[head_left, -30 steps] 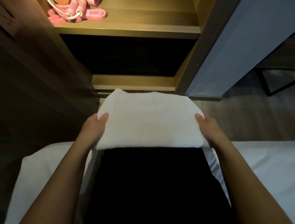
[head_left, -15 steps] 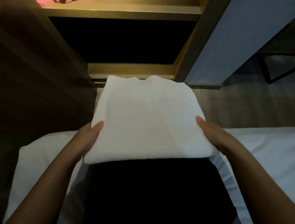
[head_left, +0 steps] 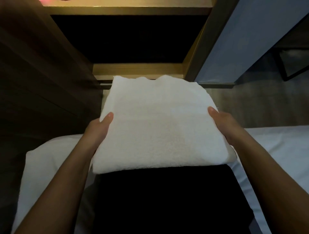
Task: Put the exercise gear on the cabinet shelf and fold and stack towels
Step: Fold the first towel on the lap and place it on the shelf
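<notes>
A folded white towel (head_left: 158, 123) is held flat in front of me, over the gap between the bed and the cabinet. My left hand (head_left: 98, 130) grips its left edge, thumb on top. My right hand (head_left: 224, 125) grips its right edge the same way. The wooden cabinet's lit upper shelf (head_left: 127, 9) runs along the top of the view, with a sliver of pink exercise gear (head_left: 45, 1) at its top left edge. Below it is a dark open compartment (head_left: 127, 38) with a wooden lower ledge (head_left: 137, 70) just beyond the towel's far edge.
A white bed (head_left: 275, 150) spans the bottom, with a pillow-like white corner (head_left: 43, 163) at left. My dark clothing (head_left: 163, 200) fills the lower middle. A dark wood cabinet side (head_left: 41, 75) stands left, a pale blue door panel (head_left: 247, 41) right, and grey floor (head_left: 250, 106) beyond.
The view has tilted down, so the pink gear has almost left the top edge. The towel has come nearer to me, still held by both hands.
</notes>
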Action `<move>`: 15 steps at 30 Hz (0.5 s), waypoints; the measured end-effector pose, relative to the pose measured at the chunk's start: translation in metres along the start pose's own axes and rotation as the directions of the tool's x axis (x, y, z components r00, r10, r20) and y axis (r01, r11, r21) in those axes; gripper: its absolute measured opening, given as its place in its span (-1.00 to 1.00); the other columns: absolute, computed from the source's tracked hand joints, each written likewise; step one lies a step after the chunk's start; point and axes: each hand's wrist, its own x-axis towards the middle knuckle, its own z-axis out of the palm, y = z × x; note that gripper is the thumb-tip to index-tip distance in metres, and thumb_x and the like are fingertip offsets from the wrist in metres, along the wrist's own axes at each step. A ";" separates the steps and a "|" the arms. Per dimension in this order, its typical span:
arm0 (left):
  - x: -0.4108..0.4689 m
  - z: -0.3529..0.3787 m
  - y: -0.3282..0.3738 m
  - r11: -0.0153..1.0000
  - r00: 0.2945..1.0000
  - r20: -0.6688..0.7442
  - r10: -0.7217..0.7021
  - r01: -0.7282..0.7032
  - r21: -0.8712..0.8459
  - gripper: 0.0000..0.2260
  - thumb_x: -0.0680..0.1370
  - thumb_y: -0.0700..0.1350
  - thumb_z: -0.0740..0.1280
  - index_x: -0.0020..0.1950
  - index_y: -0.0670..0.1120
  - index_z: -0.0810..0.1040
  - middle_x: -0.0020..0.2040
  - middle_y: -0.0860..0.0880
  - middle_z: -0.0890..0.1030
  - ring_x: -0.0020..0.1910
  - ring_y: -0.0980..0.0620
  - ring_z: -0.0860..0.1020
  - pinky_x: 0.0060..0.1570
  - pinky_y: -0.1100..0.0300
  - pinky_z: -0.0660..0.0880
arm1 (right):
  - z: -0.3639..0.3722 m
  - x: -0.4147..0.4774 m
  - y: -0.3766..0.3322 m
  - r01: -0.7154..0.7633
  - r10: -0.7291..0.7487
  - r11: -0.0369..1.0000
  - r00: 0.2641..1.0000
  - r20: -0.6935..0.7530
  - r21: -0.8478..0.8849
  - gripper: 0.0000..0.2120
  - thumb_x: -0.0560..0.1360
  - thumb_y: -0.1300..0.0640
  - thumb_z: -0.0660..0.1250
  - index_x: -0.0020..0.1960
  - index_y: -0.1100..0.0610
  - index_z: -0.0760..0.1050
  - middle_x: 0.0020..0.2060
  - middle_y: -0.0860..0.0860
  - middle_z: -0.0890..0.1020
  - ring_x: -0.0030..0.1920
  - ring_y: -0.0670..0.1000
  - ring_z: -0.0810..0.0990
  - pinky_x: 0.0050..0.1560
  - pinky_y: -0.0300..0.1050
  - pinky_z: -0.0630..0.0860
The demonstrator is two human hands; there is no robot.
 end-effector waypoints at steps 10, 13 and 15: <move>0.000 -0.005 0.014 0.995 0.995 0.087 -0.046 0.054 -0.084 -0.43 0.55 0.30 0.18 0.39 -0.07 0.43 0.35 -0.14 0.48 0.31 -0.19 0.45 0.25 0.01 0.36 | -0.006 0.000 -0.015 -0.082 0.078 0.987 0.996 0.037 0.137 -0.45 0.52 -0.40 0.03 0.06 0.03 0.49 0.15 0.11 0.58 -0.03 0.10 0.57 -0.07 0.00 0.48; 0.010 0.007 0.034 0.998 1.000 0.004 -0.013 0.013 0.059 -0.49 0.56 0.34 0.10 0.24 -0.03 0.44 0.08 -0.11 0.56 -0.02 -0.14 0.53 -0.06 -0.01 0.42 | 0.001 0.013 -0.028 -0.017 0.015 0.998 0.999 0.032 0.064 -0.37 0.50 -0.42 0.07 0.27 0.06 0.43 0.12 0.07 0.54 -0.04 0.08 0.53 0.03 0.06 0.44; 0.014 0.009 0.029 0.992 1.000 -0.022 -0.007 0.010 0.126 -0.51 0.57 0.31 0.10 0.19 -0.07 0.45 -0.04 -0.08 0.54 -0.21 -0.03 0.47 -0.26 0.09 0.37 | 0.004 0.017 -0.022 -0.021 0.021 0.999 1.000 -0.005 -0.028 -0.33 0.52 -0.39 0.06 0.37 0.10 0.38 0.18 0.11 0.52 0.00 0.10 0.48 0.03 0.06 0.40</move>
